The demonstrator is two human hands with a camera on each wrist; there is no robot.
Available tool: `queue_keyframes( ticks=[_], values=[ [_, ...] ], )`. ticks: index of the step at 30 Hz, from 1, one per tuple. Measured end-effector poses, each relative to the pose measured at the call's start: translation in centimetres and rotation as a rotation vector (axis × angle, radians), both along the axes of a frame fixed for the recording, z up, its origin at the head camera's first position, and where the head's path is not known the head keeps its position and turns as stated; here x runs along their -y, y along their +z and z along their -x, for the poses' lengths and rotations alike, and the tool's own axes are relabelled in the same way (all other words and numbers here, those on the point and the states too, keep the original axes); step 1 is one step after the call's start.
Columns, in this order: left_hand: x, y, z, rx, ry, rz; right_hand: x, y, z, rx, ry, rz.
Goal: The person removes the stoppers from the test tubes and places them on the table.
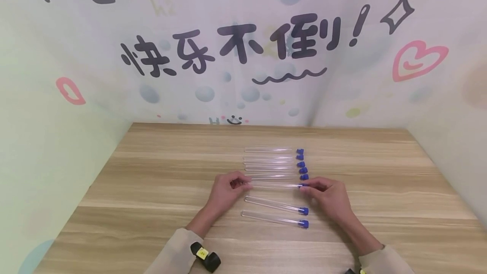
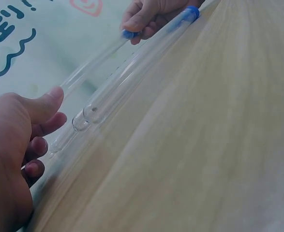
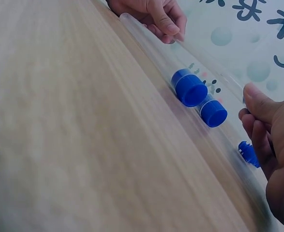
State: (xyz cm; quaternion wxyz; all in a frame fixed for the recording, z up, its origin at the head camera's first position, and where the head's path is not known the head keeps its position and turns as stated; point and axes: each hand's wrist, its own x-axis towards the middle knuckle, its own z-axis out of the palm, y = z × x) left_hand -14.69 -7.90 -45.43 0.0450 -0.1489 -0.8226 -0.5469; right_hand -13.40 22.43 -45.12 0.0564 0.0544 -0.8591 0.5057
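Observation:
My left hand [image 1: 225, 193] pinches the rounded end of a clear test tube [image 1: 274, 185] between thumb and fingers. At the tube's other end, my right hand [image 1: 332, 198] pinches a blue cap [image 2: 128, 34] at the mouth; the fingers partly hide it. In the left wrist view this tube is held up off the table. Nearer the front edge lie two test tubes with blue caps on, one tube [image 1: 272, 204] just in front of the hands and another tube [image 1: 270, 217] closer still. Beyond the hands, several uncapped tubes [image 1: 268, 150] lie in a row.
Several loose blue caps [image 1: 301, 164] form a column right of the uncapped tubes' ends. Everything lies on a wood-grain table [image 1: 160, 223]. A printed cloth wall [image 1: 190, 100] stands along the table's back edge.

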Motion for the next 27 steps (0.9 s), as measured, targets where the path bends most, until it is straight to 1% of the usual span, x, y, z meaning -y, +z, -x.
queue_keyframes(
  ticks=[4, 10, 14, 20, 24, 27],
  values=[
    [-0.01, 0.05, -0.04, -0.009, -0.014, -0.001, -0.1, -0.03, 0.07, 0.016, -0.005, 0.002],
    [-0.07, 0.14, -0.02, -0.02, -0.004, -0.004, -0.2, -0.04, 0.08, 0.028, 0.019, 0.035],
    [-0.08, 0.08, 0.0, -0.028, -0.001, -0.004, -0.13, 0.04, 0.05, 0.009, 0.028, 0.037],
    [-0.06, -0.08, 0.06, -0.031, 0.009, 0.012, 0.04, 0.16, -0.02, -0.041, 0.041, 0.006],
    [-0.05, -0.12, 0.07, -0.032, 0.004, 0.03, 0.06, 0.11, -0.03, -0.054, 0.046, -0.005],
    [-0.05, -0.12, 0.07, -0.04, -0.005, 0.048, 0.02, 0.07, -0.02, -0.062, 0.043, -0.037]
  ],
)
